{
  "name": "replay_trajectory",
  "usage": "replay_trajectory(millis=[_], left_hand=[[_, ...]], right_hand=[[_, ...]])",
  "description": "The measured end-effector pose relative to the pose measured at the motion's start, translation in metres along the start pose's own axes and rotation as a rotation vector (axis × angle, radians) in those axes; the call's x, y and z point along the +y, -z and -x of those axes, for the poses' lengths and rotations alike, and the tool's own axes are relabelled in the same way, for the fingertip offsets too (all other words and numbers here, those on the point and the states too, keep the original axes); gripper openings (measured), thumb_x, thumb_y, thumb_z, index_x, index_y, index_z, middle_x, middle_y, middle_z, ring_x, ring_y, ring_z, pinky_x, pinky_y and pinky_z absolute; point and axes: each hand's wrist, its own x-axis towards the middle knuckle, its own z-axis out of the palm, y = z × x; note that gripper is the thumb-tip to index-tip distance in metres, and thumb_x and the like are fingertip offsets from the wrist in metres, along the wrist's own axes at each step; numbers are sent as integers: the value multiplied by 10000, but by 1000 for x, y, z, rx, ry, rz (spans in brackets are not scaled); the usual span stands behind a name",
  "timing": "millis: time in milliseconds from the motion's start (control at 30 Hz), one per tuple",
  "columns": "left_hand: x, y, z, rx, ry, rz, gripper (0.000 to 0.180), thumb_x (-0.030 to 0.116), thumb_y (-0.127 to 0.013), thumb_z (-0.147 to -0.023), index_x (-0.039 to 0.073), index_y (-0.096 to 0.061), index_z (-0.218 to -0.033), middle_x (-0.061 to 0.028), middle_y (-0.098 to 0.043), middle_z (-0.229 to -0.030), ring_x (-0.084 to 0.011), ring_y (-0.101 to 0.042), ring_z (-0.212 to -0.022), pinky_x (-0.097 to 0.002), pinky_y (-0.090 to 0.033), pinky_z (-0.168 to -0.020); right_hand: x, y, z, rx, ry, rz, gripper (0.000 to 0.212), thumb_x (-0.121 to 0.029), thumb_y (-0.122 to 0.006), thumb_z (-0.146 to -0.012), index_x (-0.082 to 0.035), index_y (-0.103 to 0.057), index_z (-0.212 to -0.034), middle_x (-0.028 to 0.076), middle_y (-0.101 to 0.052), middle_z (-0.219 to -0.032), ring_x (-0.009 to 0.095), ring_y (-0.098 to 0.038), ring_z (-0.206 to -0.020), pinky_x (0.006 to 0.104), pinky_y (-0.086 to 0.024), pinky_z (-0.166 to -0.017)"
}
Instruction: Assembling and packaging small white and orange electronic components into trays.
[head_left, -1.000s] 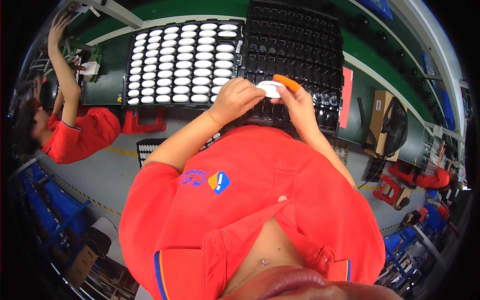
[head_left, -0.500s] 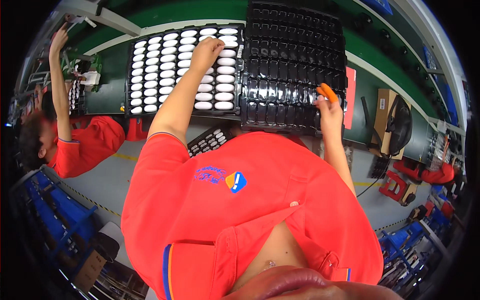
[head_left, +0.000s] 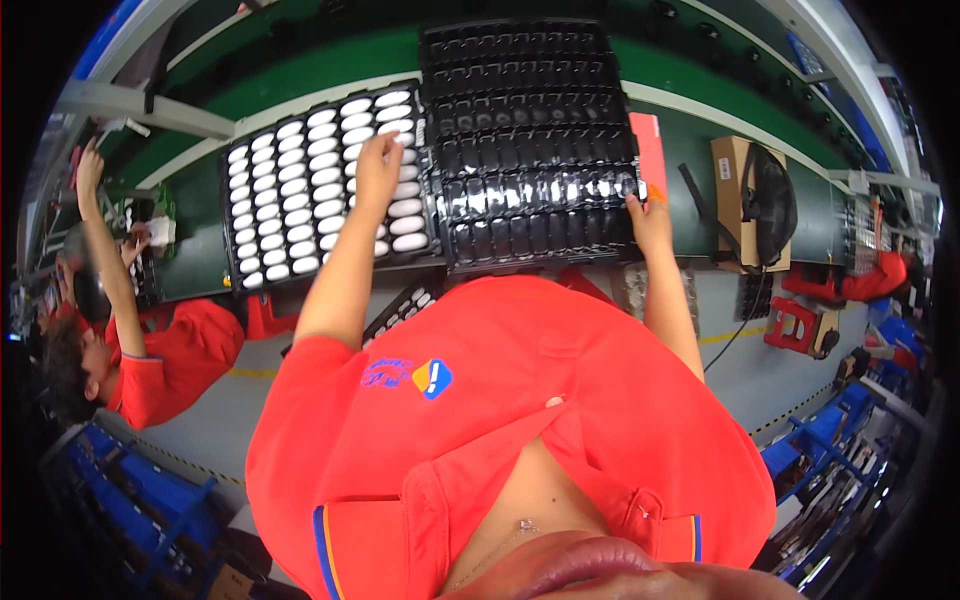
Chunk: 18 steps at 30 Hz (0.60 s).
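My left hand (head_left: pixel 374 178) reaches over a black tray of white oval pieces (head_left: pixel 329 178) set in rows. Its fingertips are pinched together at one white oval piece in the tray's rightmost column and partly cover it. Beside it on the right sits a larger black plastic tray (head_left: pixel 535 155) with rows of shiny, oblong pockets; no white pieces show in them. My right hand (head_left: pixel 652 225) is at this tray's right edge, thumb against the rim and fingers curled. Bright orange (head_left: pixel 656 193) shows at those fingers; whether it is a finger covering or a held item is unclear.
A red flat sheet (head_left: pixel 648 150) lies right of the black tray. Farther right stand a cardboard box (head_left: pixel 730 190) and a black bag (head_left: pixel 770 205). Another person in red (head_left: pixel 180 355) works at the left. A red stool (head_left: pixel 792 325) stands on the floor at right.
The view has shifted, so the trays appear farther left. My left hand has come slightly nearer along the right column. My right hand has moved from above the black tray to its right edge.
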Motion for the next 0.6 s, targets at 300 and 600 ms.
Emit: replay_trajectory(millis=[300, 600], left_hand=[[57, -44, 66, -145, 51, 94, 559, 214, -591, -873, -69, -422, -1325, -263, -496, -1302, -368, -455, -1241, -382, -337, -1044], [74, -9, 62, -114, 182, 754, 499, 104, -527, -924, -53, -376, -1373, -160, -536, -1274, -212, -525, -1154, -299, -387, -983]], right_hand=[[-15, 15, 3, 70, -37, -272, 415, -281, -594, -826, 84, -601, -1024, 288, -639, -875, 414, -633, -876, 449, -473, -770], [-63, 93, 12, -106, -58, -595, 415, -217, -595, -868, 30, -558, -1199, 106, -668, -962, 182, -617, -839, 322, -478, -760]])
